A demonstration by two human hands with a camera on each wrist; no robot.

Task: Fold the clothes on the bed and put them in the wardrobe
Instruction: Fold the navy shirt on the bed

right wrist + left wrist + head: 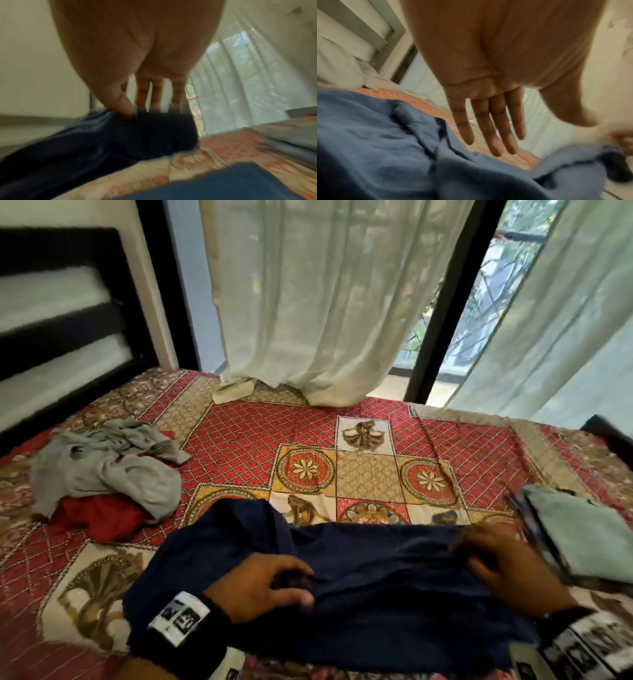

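1. At about 9 o'clock on the bed (239, 433), a grey garment (102, 467) lies crumpled on top of a red garment (96, 518). Both are unfolded and lie well apart from the hands.
2. The navy garment (359, 594) lies at 6 o'clock, spread across the near edge of the bed. It looks soft, light and limp, so I judge it will sag and wrinkle when lifted. It is best taken at its edges or corners, not in the middle.
3. The left hand (263, 587) lies on the navy garment. The left wrist view shows its fingers (488, 121) straight and a little apart, holding nothing.
4. The right hand (507, 570) is at the garment's right edge. In the right wrist view the thumb and fingers pinch a fold of the dark cloth, though this picture is blurred.
5. At 3 o'clock, just beside the right hand, lies a pile of folded clothes (589, 539) with a pale green piece on top. A wide fold to the right may push it.
6. At 12 o'clock, the pale curtains (308, 320) hang down to the bed, well away. The wardrobe is not in view.
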